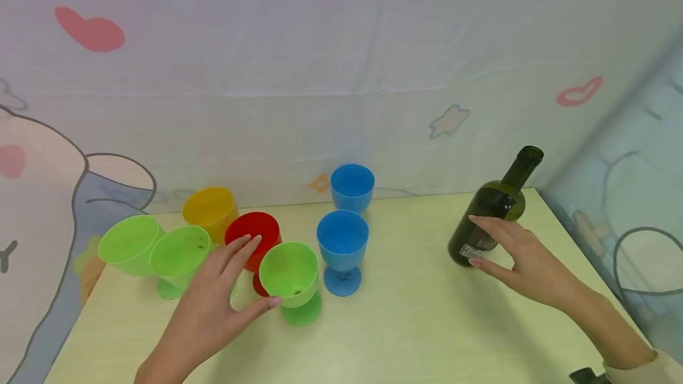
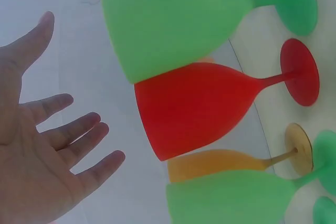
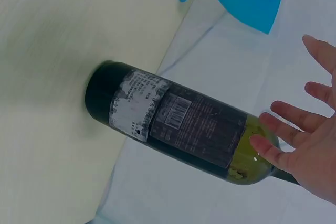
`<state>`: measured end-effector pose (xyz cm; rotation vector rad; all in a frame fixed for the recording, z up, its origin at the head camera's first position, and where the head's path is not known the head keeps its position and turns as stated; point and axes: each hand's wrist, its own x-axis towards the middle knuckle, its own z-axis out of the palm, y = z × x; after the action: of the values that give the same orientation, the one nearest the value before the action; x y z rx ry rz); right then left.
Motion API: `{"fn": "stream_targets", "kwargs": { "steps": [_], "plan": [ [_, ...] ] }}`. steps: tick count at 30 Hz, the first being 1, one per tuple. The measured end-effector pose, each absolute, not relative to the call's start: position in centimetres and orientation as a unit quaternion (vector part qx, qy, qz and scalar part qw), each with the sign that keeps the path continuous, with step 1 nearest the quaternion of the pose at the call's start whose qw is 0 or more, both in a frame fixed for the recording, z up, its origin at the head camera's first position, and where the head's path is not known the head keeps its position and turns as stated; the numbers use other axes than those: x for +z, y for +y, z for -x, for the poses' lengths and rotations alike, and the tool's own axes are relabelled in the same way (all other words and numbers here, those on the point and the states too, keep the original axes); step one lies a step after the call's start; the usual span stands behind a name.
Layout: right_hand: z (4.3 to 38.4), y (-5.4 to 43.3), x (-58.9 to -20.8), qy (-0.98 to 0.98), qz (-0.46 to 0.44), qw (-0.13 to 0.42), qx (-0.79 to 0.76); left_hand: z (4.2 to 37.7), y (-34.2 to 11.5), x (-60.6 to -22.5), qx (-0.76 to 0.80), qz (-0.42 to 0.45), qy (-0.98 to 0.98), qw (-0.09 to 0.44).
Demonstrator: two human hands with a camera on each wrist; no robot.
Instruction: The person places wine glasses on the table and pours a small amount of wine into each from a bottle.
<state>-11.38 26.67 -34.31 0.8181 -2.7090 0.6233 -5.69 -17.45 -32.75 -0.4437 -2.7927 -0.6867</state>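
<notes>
My left hand (image 1: 208, 307) hovers over the goblets with fingers spread and holds nothing. In the head view its fingers overlap the red goblet (image 1: 262, 224) and its thumb tip meets the outline of the nearest green goblet (image 1: 290, 271). From the left wrist, that hand (image 2: 47, 145) shows apart from the goblets' rims. On the right, a dark green wine bottle (image 1: 493, 200) stands upright. My right hand (image 1: 533, 271) is beside it, thumb and fingers parted around its near side. The right wrist view shows the bottle's back labels (image 3: 194, 124) and the fingertips near its shoulder.
Two blue goblets (image 1: 342, 242) stand mid-table, one behind the other. Left of the red one are a yellow goblet (image 1: 210, 212) and two more green goblets (image 1: 178, 253). A printed cloth (image 1: 256, 64) hangs behind the pale table (image 1: 395, 325).
</notes>
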Motion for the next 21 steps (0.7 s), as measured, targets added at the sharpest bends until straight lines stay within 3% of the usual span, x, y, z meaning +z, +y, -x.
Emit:
{"fn": "stream_targets", "kwargs": {
  "steps": [21],
  "plan": [
    [12.9, 29.9, -32.9, -0.925, -0.242, 0.202, 0.214, 6.0, -12.9, -32.3, -0.304, 0.141, -0.938, 0.089]
  ]
}}
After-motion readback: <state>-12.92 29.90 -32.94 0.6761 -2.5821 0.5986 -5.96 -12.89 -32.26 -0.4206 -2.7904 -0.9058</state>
